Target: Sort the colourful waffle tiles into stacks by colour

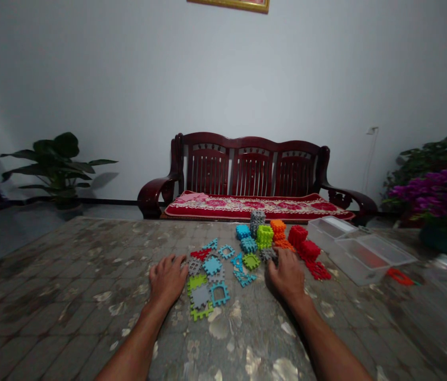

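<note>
Several flat, notched plastic building tiles [212, 280] in blue, grey, green and red lie scattered on the patterned table [68, 307]. Behind them stand assembled cubes: grey [257, 219], green [264, 236], orange [277, 228], blue [243, 232] and red [298, 235]. My left hand [167, 280] rests palm down at the left edge of the tiles, fingers spread, holding nothing. My right hand [285, 274] lies palm down at the right of the tiles, its fingertips touching a grey piece [267, 254] beside the orange and red pieces.
A clear plastic box [370, 256] and its lid [328, 227] sit right of the cubes, a small red item [400, 276] beside them. Beyond the table stand a dark wooden bench [253, 180], a green potted plant [58, 164] at left and purple flowers [441, 193] at right.
</note>
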